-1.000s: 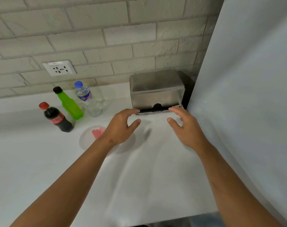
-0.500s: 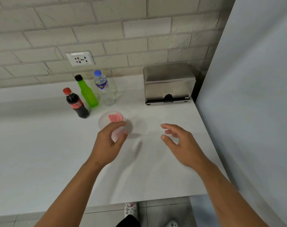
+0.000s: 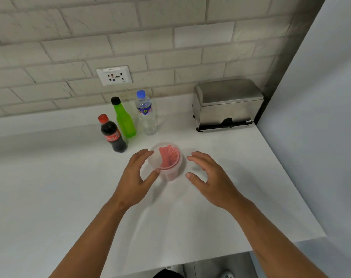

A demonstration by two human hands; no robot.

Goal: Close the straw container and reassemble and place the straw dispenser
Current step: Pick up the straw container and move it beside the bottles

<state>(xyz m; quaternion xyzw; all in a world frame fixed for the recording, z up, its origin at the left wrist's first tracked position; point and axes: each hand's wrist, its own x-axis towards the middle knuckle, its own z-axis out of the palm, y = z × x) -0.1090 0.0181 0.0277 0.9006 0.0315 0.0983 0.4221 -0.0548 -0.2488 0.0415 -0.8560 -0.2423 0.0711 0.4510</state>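
Note:
A clear plastic straw container (image 3: 171,174) stands on the white counter (image 3: 50,187), with red straws (image 3: 168,157) upright inside it. My left hand (image 3: 134,177) pinches a translucent lid (image 3: 153,160) between thumb and fingers, tilted over the container's left rim. To the container's right, my right hand (image 3: 212,177) hovers with its fingers spread, not touching it. The steel straw dispenser (image 3: 228,103) sits closed at the back right, against the brick wall and the white side panel, well beyond both hands.
A cola bottle (image 3: 112,135), a green bottle (image 3: 124,119) and a water bottle (image 3: 146,115) stand just behind and left of the container. A wall socket (image 3: 114,75) is above them. A white panel (image 3: 321,117) bounds the counter on the right.
Both hands drew back from the dispenser toward me. The left hand now holds the lid at the straw container, and the right hand has come up beside it.

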